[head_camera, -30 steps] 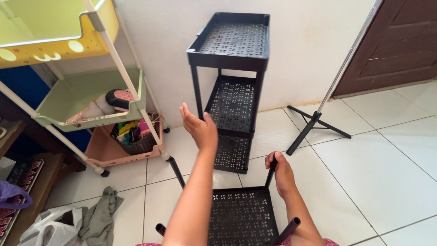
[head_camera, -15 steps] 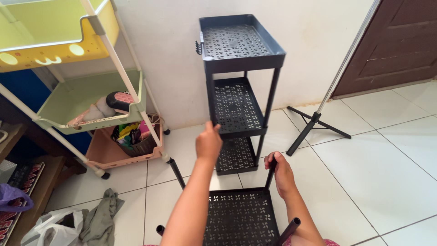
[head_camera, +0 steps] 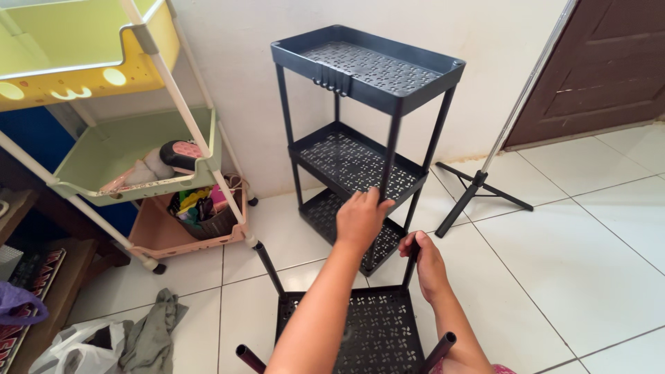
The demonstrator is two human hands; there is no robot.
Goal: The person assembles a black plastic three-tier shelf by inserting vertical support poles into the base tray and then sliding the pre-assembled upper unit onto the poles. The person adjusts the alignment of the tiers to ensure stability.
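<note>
Left hand [head_camera: 360, 218] closed around the near front post of the black three-tier rack [head_camera: 367, 131], at middle-shelf level. Right hand [head_camera: 426, 263] wrapped around an upturned leg of the black perforated shelf piece [head_camera: 364, 329] lying on the white tile floor [head_camera: 568, 242], just below the rack. Rack stands upright by the wall, perforated trays bare, turned corner-on. To the left, pastel trolley [head_camera: 138, 149]: green tray holds a pink-and-black item, peach bottom tray holds mixed colourful clutter.
</note>
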